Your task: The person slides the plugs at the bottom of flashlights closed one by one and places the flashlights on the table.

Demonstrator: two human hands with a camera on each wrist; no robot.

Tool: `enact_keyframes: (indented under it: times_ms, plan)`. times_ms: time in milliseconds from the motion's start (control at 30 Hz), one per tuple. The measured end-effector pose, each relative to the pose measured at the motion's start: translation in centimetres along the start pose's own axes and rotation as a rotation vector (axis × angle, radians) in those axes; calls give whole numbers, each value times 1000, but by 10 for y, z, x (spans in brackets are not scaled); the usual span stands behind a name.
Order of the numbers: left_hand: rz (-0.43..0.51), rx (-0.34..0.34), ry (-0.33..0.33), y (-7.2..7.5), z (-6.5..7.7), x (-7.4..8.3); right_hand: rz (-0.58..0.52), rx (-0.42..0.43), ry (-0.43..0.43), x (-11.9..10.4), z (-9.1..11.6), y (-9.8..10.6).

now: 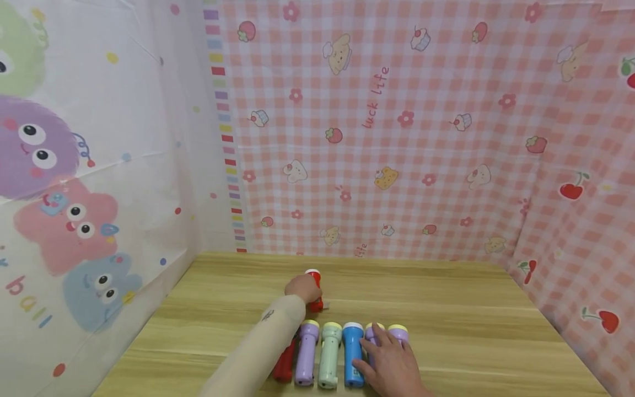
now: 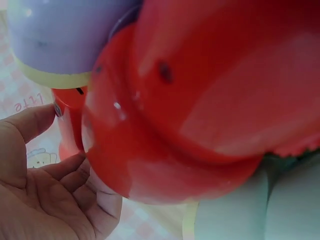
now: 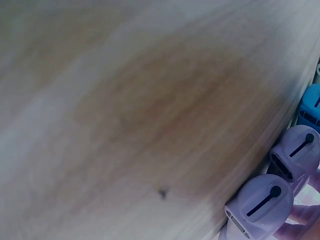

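Observation:
Beyond the row, my left hand [image 1: 303, 288] grips a red flashlight [image 1: 317, 303] with a white rim at its far end; a small grey piece shows by its near end. In the left wrist view, thumb and fingers pinch this red flashlight [image 2: 71, 117]. Fingers spread, my right hand [image 1: 394, 364] rests over two purple flashlights at the row's right end, hiding most of them. Its thumb lies at the blue flashlight [image 1: 353, 353]. In the right wrist view, the slotted ends of the purple flashlights [image 3: 262, 205] show beside the fingertips.
Left of the blue flashlight lie a light green flashlight [image 1: 329, 355], a purple flashlight [image 1: 307, 353] and another red flashlight [image 1: 285, 364], partly behind my left sleeve [image 1: 258, 347]. All lie on a wooden table [image 1: 471, 331], with a checked cloth [image 1: 421, 149] behind it.

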State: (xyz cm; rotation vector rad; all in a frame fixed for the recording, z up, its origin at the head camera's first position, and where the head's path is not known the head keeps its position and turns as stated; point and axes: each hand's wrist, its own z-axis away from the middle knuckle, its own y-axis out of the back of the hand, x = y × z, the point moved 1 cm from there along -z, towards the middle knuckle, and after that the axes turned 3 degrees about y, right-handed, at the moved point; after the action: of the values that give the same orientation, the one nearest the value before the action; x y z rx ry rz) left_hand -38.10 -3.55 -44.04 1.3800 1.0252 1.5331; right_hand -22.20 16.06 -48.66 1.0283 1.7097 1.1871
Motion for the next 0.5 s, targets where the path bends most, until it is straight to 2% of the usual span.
enact_keyframes:
  times_ms: [267,500]
  plan:
    - [20,-14,4,3,3,0,0,2,-8,0,0,-1]
    - [-13,-27,-59,0,5,-2,-4,18,6,0,2,-2]
